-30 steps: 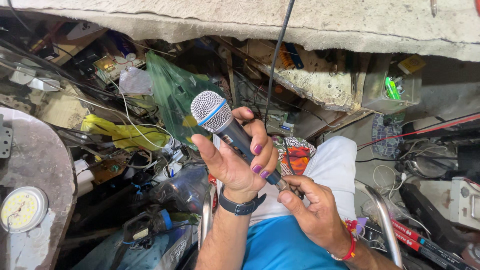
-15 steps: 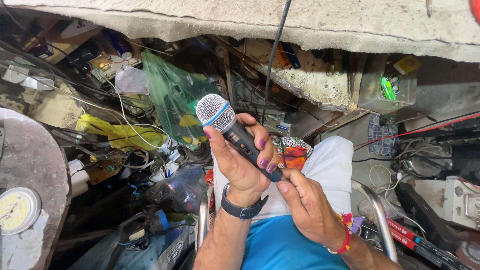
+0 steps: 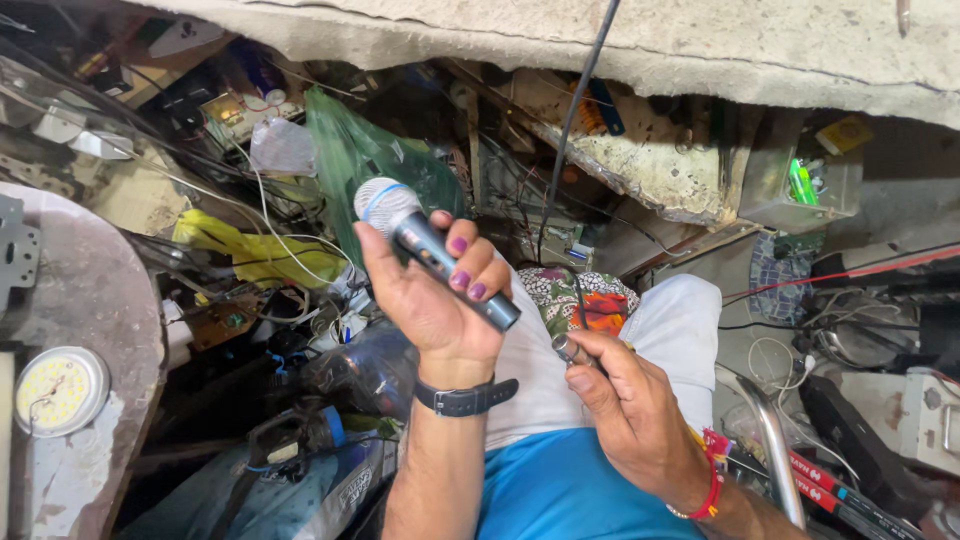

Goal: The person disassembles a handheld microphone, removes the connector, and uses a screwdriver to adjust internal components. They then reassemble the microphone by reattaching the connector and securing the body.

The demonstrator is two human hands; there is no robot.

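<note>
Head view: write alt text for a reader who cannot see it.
The left hand holds up a grey handheld microphone with a silver mesh head, while the right hand pinches a small metal cable plug just below its free end. Around them lie tangled wires, a green plastic bag and a round LED panel.

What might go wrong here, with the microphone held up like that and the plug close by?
The left hand holds the microphone in a fairly loose finger grip above a heap of wires and parts; if it slips, it may drop among them. The right hand pinches a small metal plug on a thin black cable just short of the microphone's base; a misaligned push might bend it. The hanging black cable overhead could snag.
</note>
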